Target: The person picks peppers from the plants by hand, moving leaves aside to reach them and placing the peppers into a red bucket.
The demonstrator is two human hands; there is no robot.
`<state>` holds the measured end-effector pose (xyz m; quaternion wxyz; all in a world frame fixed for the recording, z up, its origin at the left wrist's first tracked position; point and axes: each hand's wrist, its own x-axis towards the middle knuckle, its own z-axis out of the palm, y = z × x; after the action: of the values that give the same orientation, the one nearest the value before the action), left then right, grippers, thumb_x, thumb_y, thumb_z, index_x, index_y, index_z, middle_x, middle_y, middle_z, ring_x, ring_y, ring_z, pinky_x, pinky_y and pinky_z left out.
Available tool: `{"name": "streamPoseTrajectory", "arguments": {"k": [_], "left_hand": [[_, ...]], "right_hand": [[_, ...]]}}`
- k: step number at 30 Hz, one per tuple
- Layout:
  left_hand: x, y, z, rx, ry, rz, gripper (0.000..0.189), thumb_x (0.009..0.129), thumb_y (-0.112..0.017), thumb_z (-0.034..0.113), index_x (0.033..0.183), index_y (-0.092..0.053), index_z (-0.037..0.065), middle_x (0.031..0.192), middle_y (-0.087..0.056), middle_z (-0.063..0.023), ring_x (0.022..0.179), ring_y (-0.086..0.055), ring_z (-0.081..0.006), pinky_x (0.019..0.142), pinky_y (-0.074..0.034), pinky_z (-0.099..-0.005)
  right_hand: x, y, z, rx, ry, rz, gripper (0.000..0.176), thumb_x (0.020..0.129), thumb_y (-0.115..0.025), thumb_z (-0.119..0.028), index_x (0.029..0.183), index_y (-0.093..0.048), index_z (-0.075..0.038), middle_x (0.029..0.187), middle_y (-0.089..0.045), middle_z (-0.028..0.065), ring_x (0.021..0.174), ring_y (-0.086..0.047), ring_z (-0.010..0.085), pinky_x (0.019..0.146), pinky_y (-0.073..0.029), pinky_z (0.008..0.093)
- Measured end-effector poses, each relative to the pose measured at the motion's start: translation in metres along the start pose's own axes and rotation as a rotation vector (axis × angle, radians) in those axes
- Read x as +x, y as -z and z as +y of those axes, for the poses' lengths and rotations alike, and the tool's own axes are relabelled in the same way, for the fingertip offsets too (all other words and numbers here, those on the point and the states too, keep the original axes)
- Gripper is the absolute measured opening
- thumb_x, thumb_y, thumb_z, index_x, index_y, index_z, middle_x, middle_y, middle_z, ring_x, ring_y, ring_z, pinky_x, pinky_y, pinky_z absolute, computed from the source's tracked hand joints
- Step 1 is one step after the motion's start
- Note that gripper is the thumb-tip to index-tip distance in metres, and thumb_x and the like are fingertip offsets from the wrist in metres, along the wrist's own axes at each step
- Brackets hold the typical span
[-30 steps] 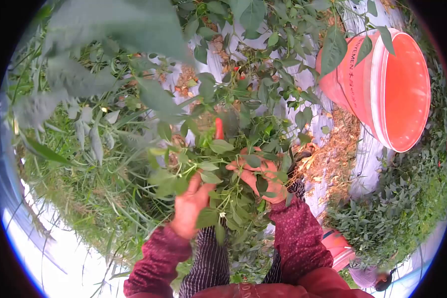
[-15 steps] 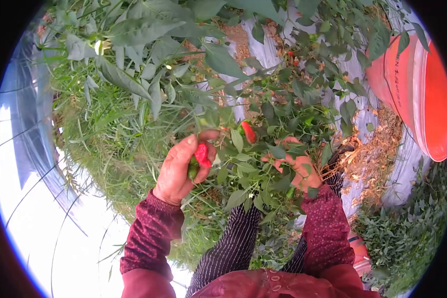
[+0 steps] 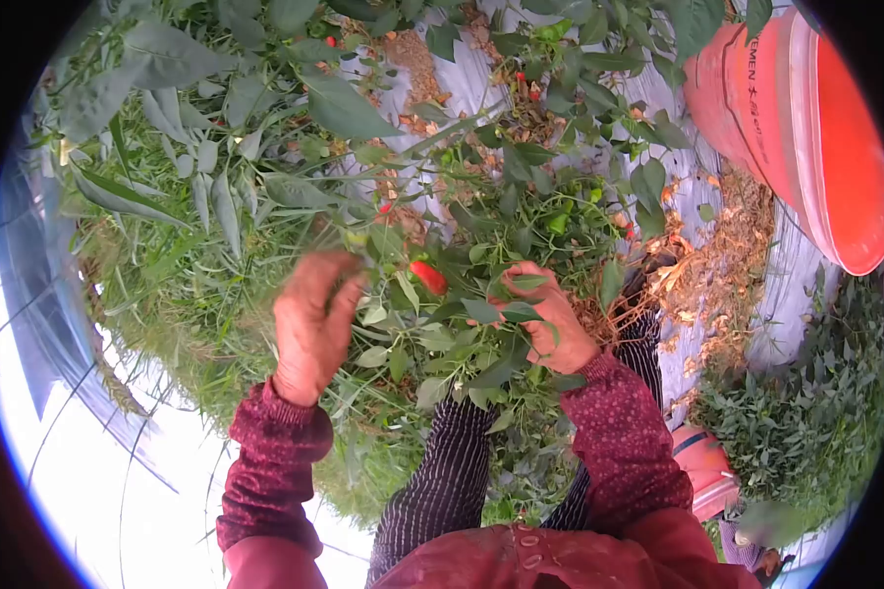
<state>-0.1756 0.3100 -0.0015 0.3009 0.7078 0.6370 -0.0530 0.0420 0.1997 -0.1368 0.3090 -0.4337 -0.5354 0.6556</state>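
A red pepper (image 3: 428, 278) hangs on the plant between my two hands. My left hand (image 3: 316, 319), blurred by motion, is left of that pepper with its fingers bent; whether it holds anything is hidden. Leafy stems of the pepper plant (image 3: 486, 368) cross in front of my right hand (image 3: 550, 319), whose fingers are curled among the leaves at the right of the red pepper. Smaller red peppers show farther up among the foliage.
A large red bucket (image 3: 756, 108) lies tilted at the upper right. A second red bucket (image 3: 699, 466) stands at the lower right. Pale plastic sheeting (image 3: 801, 285) and dry leaves cover the ground, with grass at the left.
My left hand has moved left and its palm has turned away, so the red and green peppers it held are out of sight. My right hand has shifted left among the leaves.
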Motion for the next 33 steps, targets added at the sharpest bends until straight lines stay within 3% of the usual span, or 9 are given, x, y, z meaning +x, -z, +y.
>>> {"name": "streamPoseTrajectory", "arguments": {"k": [2,7,11,14,17,22,26,28,33], "left_hand": [[-0.007,-0.011,0.011,-0.271,0.032,-0.171,0.017,0.077,-0.069,0.013,0.087,-0.064,0.001,0.080,-0.061,-0.0127,0.072,-0.060,-0.0219,0.066,-0.048,-0.0307],[-0.004,-0.052,0.017,-0.107,0.187,-0.247,0.019,0.074,-0.073,0.013,0.087,-0.065,0.000,0.072,-0.061,-0.0058,0.065,-0.054,-0.0140,0.062,-0.045,-0.0279],[-0.009,-0.063,0.013,-0.304,0.407,-0.301,0.019,0.074,-0.072,0.012,0.086,-0.063,0.000,0.067,-0.061,-0.0067,0.061,-0.054,-0.0133,0.060,-0.045,-0.0266],[-0.023,-0.055,0.009,-0.198,0.267,-0.308,0.024,0.075,-0.072,0.023,0.086,-0.062,0.004,0.077,-0.065,-0.0134,0.066,-0.061,-0.0269,0.062,-0.048,-0.0321],[-0.022,-0.043,-0.003,-0.726,0.640,-0.225,0.015,0.080,-0.067,0.017,0.085,-0.061,0.004,0.067,-0.060,-0.0032,0.048,-0.054,-0.0144,0.046,-0.044,-0.0256],[-0.017,0.002,-0.005,-1.118,0.734,-0.069,0.013,0.080,-0.064,0.019,0.077,-0.058,0.008,0.063,-0.054,0.0010,0.043,-0.047,-0.0054,0.037,-0.037,-0.0177],[-0.007,0.020,-0.001,-1.124,0.527,-0.192,0.009,0.079,-0.063,0.018,0.076,-0.058,0.011,0.067,-0.057,-0.0007,0.044,-0.048,-0.0049,0.037,-0.037,-0.0164],[0.012,0.005,0.043,-0.793,0.482,-0.584,0.009,0.079,-0.061,0.015,0.079,-0.060,0.006,0.067,-0.059,-0.0011,0.046,-0.051,-0.0064,0.040,-0.041,-0.0192],[0.044,-0.102,0.058,-0.221,-0.007,-0.452,0.029,0.078,-0.058,0.018,0.101,-0.060,0.000,0.085,-0.064,-0.0170,0.066,-0.061,-0.0224,0.061,-0.049,-0.0334]], "right_hand": [[-0.001,-0.003,0.000,-0.021,0.006,-0.017,0.034,0.069,-0.053,-0.019,0.100,-0.066,-0.015,0.103,-0.060,0.0094,0.114,-0.045,0.0297,0.097,-0.031,0.0451],[0.001,-0.007,-0.004,-0.079,0.048,-0.023,0.039,0.065,-0.054,-0.014,0.101,-0.066,-0.016,0.100,-0.060,0.0101,0.115,-0.045,0.0305,0.098,-0.030,0.0442],[0.001,-0.007,-0.006,-0.117,0.023,-0.083,0.039,0.060,-0.058,-0.014,0.097,-0.068,-0.017,0.099,-0.060,0.0090,0.116,-0.045,0.0302,0.098,-0.031,0.0436],[0.000,-0.012,-0.009,-0.146,0.024,-0.055,0.036,0.060,-0.059,-0.012,0.095,-0.068,-0.016,0.099,-0.060,0.0087,0.116,-0.044,0.0293,0.098,-0.031,0.0444],[-0.007,-0.012,0.002,-0.195,0.016,-0.040,0.032,0.061,-0.060,-0.009,0.092,-0.069,-0.015,0.099,-0.060,0.0085,0.116,-0.045,0.0278,0.098,-0.031,0.0452],[-0.011,-0.021,0.011,0.047,-0.113,0.103,0.007,0.059,-0.069,-0.009,0.065,-0.066,-0.012,0.080,-0.062,0.0065,0.113,-0.047,0.0265,0.100,-0.031,0.0441],[-0.004,-0.033,-0.005,-0.279,-0.034,-0.032,0.004,0.057,-0.069,-0.012,0.057,-0.065,-0.012,0.076,-0.062,0.0033,0.109,-0.047,0.0252,0.095,-0.034,0.0400],[-0.002,-0.036,-0.011,-0.268,-0.025,-0.036,0.003,0.056,-0.067,-0.012,0.056,-0.064,-0.012,0.073,-0.061,0.0038,0.108,-0.047,0.0256,0.091,-0.035,0.0393],[-0.005,-0.051,-0.004,-0.305,0.001,0.043,0.003,0.053,-0.063,-0.014,0.054,-0.062,-0.012,0.069,-0.060,0.0039,0.105,-0.047,0.0257,0.083,-0.035,0.0376]]}}
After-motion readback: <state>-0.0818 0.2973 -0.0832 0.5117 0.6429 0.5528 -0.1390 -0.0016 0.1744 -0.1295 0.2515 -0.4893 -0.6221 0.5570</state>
